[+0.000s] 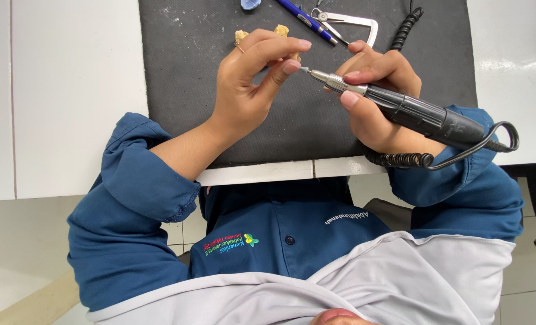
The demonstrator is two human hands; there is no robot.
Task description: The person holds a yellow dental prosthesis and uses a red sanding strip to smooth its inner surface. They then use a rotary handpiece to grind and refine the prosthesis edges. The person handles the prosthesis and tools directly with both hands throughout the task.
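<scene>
Pinching a small yellowish model (281, 31) between thumb and fingertips, the left hand (253, 78) has it clenched firmly, most of the piece hidden behind the fingers and only two pale lobes showing above them. The right hand (379, 96) is wrapped in a pen grip around a black handpiece (412, 111), whose metal nose and fine bur (304, 70) point straight at the left thumb tip, seemingly touching or just short of the model's underside; the contact itself cannot be made out. Good work at this point, I judge, depends on bracing the two hands against each other, keeping the bur tip on the model and clear of the thumb, and using light strokes. Beyond the grip, a blue pen (307, 20) and a metal caliper (352, 24) lie on the dark mat (189, 72). Behind the right wrist, the coiled cord (403, 159) loops slack, so it should not drag on the tool.
</scene>
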